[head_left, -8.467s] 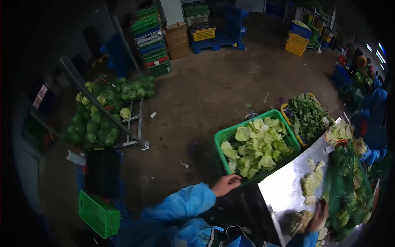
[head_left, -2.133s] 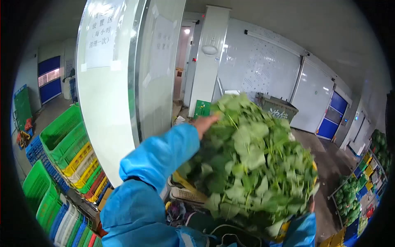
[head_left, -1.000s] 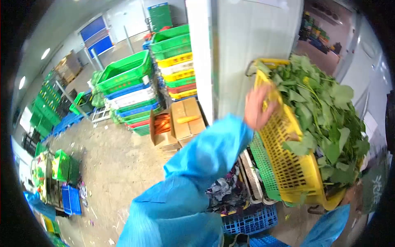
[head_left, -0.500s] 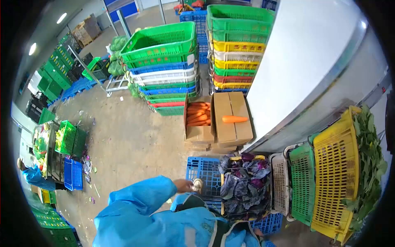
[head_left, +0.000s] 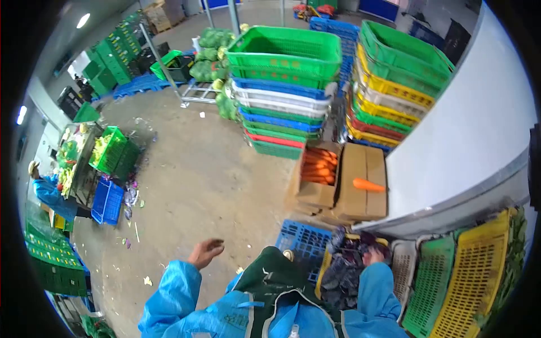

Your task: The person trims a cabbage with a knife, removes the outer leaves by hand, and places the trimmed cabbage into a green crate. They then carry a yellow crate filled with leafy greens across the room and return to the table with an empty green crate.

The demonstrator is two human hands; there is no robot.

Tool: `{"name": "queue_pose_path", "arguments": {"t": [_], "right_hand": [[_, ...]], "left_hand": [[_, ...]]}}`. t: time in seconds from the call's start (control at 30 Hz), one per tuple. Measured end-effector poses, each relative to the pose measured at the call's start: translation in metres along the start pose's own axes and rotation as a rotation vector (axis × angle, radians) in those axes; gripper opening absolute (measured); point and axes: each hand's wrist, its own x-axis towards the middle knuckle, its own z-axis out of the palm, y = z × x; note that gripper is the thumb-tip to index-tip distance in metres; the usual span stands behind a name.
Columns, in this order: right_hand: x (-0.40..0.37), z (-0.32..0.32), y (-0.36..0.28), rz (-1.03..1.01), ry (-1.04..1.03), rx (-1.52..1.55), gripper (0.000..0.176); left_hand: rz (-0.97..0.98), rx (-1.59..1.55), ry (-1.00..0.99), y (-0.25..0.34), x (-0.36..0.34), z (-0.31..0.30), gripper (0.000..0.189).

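Note:
My left hand [head_left: 206, 254], in a blue sleeve, hovers over the floor to the left of my apron. Its fingers are stretched to the right and hold nothing. My right hand [head_left: 373, 256] reaches to the yellow-rimmed crate of dark purple cabbage leaves [head_left: 341, 280]. It is at the leaves near the crate's right side; its fingertips are too small and blurred to show whether they grip anything. Beside this crate, a blue plastic pallet [head_left: 304, 243] lies on the floor.
An open carton of carrots [head_left: 319, 168] stands next to a closed carton [head_left: 360, 205] with one carrot [head_left: 368, 185] on top. Behind rise stacked crates [head_left: 284, 53]. Green [head_left: 431, 281] and yellow crates [head_left: 474, 270] line the right. A person [head_left: 49, 194] stands far left.
My view has swung, so the crates and cartons sit further right. My left hand has come away from the pallet side. My right hand has come up to the purple leaves.

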Motion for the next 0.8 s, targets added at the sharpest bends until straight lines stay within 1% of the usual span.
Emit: {"name": "queue_pose_path", "arguments": {"t": [0.03,0.07,0.1,0.13,0.17,0.2,0.23,0.27,0.3,0.33,0.37,0.4,0.47,0.5,0.53,0.57,0.6,0.63,0.67,0.73,0.77,0.8], "right_hand": [[0.059,-0.014,0.071,0.052,0.159,0.260,0.030],[0.118,-0.035,0.136,0.170,0.008,-0.114,0.023],[0.106,-0.029,0.136,0.196,-0.345,-0.319,0.021],[0.092,-0.022,0.134,0.124,-0.754,-0.533,0.025],[0.077,-0.015,0.132,-0.004,-1.101,-0.639,0.033],[0.055,0.025,0.166,0.226,-0.575,-0.317,0.031],[0.047,0.051,0.185,0.420,-0.044,0.019,0.030],[0.055,0.080,0.161,0.400,-0.055,0.017,0.030],[0.058,0.121,0.121,0.708,-0.085,0.094,0.024],[0.063,0.156,0.103,0.851,-0.123,0.142,0.022],[0.069,0.190,0.085,0.995,-0.160,0.182,0.020],[0.090,0.205,0.075,0.747,-0.176,0.412,0.018],[0.134,0.245,0.048,0.251,-0.206,0.847,0.024],[0.156,0.282,0.036,0.130,-0.227,0.819,0.024],[0.172,0.317,0.014,0.005,-0.243,0.780,0.024],[0.120,0.362,-0.055,0.152,-0.173,0.601,0.024],[0.127,0.389,-0.093,-0.045,-0.285,0.462,0.025],[0.140,0.407,-0.129,-0.228,-0.398,0.307,0.026],[0.141,0.413,-0.184,-0.624,-0.266,-0.110,0.031],[0.328,0.355,-0.312,-0.715,-0.494,-0.076,0.036],[0.408,0.332,-0.372,-0.749,-0.614,-0.054,0.038],[0.293,0.361,-0.448,-1.033,-0.099,-0.217,0.039]], "left_hand": [[0.007,0.000,0.021,-0.007,-0.006,-0.013,0.042],[-0.050,-0.029,0.120,-0.012,-0.009,-0.026,0.041],[-0.106,-0.065,0.216,-0.013,-0.007,-0.038,0.039],[-0.095,-0.081,0.227,-0.009,0.000,-0.050,0.039],[-0.105,-0.200,0.270,-0.002,0.012,-0.064,0.038],[-0.116,-0.320,0.311,0.002,0.027,-0.080,0.037],[-0.093,-0.381,0.319,0.001,0.053,-0.099,0.036],[-0.075,-0.391,0.329,0.007,0.078,-0.117,0.036],[-0.040,-0.560,0.306,0.018,0.108,-0.137,0.035],[0.005,-0.721,0.277,0.031,0.140,-0.159,0.035],[0.061,-0.746,0.265,0.040,0.178,-0.185,0.033],[0.119,-0.768,0.253,0.046,0.218,-0.211,0.031],[0.246,-0.795,0.243,0.068,0.287,-0.259,0.029],[0.282,-0.793,0.280,0.070,0.326,-0.280,0.029],[0.312,-0.806,0.320,0.078,0.358,-0.293,0.029],[0.292,-0.827,0.296,0.101,0.370,-0.296,0.028],[0.255,-0.855,0.279,0.120,0.378,-0.293,0.027],[0.266,-0.907,0.195,0.131,0.398,-0.295,0.029],[0.257,-0.825,0.166,0.151,0.403,-0.297,0.029],[0.319,-0.856,0.046,0.176,0.430,-0.306,0.032],[0.340,-0.846,0.045,0.187,0.447,-0.314,0.035],[0.369,-0.837,0.043,0.204,0.457,-0.320,0.036]]}}
